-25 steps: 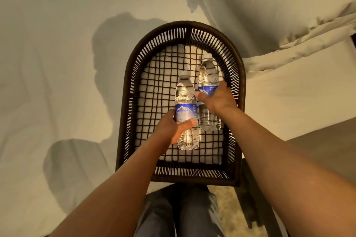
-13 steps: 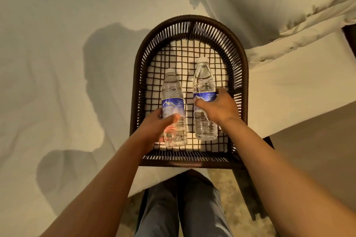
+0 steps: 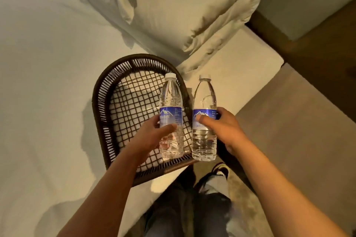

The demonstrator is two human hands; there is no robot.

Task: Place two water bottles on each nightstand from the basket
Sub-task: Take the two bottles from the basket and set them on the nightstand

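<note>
Above the dark woven wicker basket [image 3: 107, 90] on the smooth white bed sheet [image 3: 44, 63], we hold two clear ribbed plastic water bottles upright, our left hand [image 3: 152, 132] wrapped round the blue-labelled left bottle [image 3: 171, 102] and our right hand [image 3: 221, 127] closed on the blue-labelled right bottle [image 3: 204, 98]. The slick, thin plastic could slip from our fingers, or a base could catch the basket's open-weave rim; no nightstand is in view, and a plump white pillow [image 3: 192, 9] lies beyond.
</note>
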